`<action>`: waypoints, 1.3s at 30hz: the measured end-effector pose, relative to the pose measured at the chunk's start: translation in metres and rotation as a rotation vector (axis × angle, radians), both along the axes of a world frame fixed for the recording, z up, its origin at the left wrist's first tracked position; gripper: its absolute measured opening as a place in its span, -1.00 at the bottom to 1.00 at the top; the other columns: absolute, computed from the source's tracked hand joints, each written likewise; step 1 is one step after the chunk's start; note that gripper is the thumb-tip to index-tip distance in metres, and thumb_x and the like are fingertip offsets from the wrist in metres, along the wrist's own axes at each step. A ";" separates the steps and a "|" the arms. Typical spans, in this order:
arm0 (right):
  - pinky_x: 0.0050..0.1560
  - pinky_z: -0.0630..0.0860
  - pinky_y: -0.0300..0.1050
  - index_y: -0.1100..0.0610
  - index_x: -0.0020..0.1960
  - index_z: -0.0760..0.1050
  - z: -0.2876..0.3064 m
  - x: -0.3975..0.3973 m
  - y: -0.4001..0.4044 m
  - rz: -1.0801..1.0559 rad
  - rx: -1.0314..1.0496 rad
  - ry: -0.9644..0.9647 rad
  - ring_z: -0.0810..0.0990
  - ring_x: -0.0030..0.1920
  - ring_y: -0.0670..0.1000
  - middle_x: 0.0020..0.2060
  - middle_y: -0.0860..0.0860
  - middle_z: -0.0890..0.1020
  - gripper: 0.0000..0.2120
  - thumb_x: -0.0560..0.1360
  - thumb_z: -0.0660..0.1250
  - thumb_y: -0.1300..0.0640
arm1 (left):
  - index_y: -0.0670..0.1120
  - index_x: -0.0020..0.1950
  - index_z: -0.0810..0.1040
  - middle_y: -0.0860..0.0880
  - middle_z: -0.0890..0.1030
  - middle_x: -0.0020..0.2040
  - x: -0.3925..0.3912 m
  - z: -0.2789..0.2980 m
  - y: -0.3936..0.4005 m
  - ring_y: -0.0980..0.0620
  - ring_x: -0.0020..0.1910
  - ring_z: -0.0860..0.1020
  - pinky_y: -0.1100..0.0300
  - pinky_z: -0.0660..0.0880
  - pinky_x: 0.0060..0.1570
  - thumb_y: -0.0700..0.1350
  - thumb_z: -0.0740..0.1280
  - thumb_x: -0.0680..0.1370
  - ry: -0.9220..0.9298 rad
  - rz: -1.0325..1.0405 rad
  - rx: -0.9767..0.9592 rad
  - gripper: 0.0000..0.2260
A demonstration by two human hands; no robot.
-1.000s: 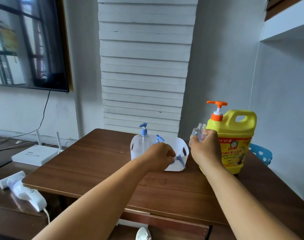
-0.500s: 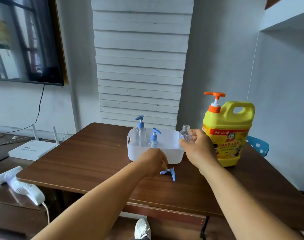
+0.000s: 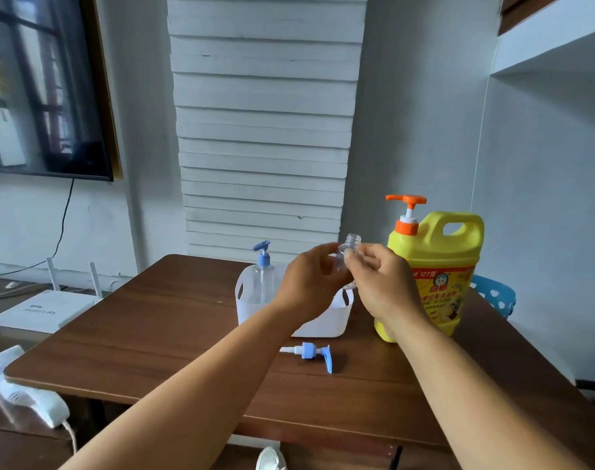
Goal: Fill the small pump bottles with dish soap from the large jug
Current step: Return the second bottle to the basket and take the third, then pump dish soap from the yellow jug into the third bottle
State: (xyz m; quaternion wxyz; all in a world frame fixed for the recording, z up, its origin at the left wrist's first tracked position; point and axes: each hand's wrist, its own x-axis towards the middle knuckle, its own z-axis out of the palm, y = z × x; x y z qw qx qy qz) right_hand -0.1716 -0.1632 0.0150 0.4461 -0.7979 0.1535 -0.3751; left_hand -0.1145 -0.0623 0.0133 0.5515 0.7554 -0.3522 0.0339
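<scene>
Clear small bottle (image 3: 346, 257), uncapped, held upright above white basket (image 3: 326, 320); left hand (image 3: 311, 283) and right hand (image 3: 381, 286) both curled around it. Blue pump head (image 3: 311, 352) lying on brown counter (image 3: 153, 334) just before basket. Yellow jug (image 3: 438, 266) standing right of basket, behind right hand.

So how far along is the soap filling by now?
Early days. Done: one pump top is off and lies on the table. In hand: both hands, left and right, hold the open small bottle, which looks empty. Left: pumping soap from the yellow jug, recapping, then the bottle in the white basket.
</scene>
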 end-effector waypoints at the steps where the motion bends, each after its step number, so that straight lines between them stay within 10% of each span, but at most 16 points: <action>1: -0.17 0.43 -0.33 0.13 0.22 0.51 0.005 0.000 -0.002 -0.003 -0.028 -0.018 0.57 -0.01 -0.08 0.08 0.01 0.64 -0.65 0.51 0.27 -0.04 | 0.04 0.13 0.56 -0.01 0.69 -0.12 0.000 0.004 -0.004 0.02 -0.11 0.64 0.11 0.54 -0.06 -0.02 0.35 0.49 0.014 -0.004 -0.026 -0.78; 13: 0.11 0.39 -0.16 0.23 0.10 0.60 0.081 0.008 -0.063 -0.283 -0.523 -0.101 0.52 0.15 0.13 0.13 0.15 0.59 -0.78 0.53 0.24 0.26 | -0.04 0.15 0.54 -0.07 0.67 -0.02 0.027 0.043 -0.059 -0.06 -0.07 0.61 0.09 0.52 -0.04 -0.08 0.38 0.45 -0.009 0.032 0.019 -0.72; 19: -0.35 0.35 -0.27 0.20 -0.07 0.66 0.100 0.005 -0.087 -0.236 -0.511 0.126 0.56 -0.14 0.10 -0.09 0.13 0.68 -0.77 0.54 0.23 0.19 | -0.05 0.18 0.53 -0.03 0.65 0.01 0.038 0.045 -0.072 -0.03 -0.06 0.60 0.13 0.50 -0.09 -0.04 0.37 0.46 -0.086 0.040 0.060 -0.70; 39: -0.44 0.33 -0.28 0.02 -0.13 0.68 0.127 0.007 -0.097 -0.088 -0.494 0.419 0.48 -0.33 -0.17 -0.33 -0.13 0.58 -0.93 0.43 0.41 0.10 | -0.02 0.02 0.54 0.04 0.58 -0.17 0.049 0.058 -0.068 0.08 -0.27 0.45 0.42 0.28 -0.38 -0.06 0.34 0.48 -0.399 0.054 0.209 -0.86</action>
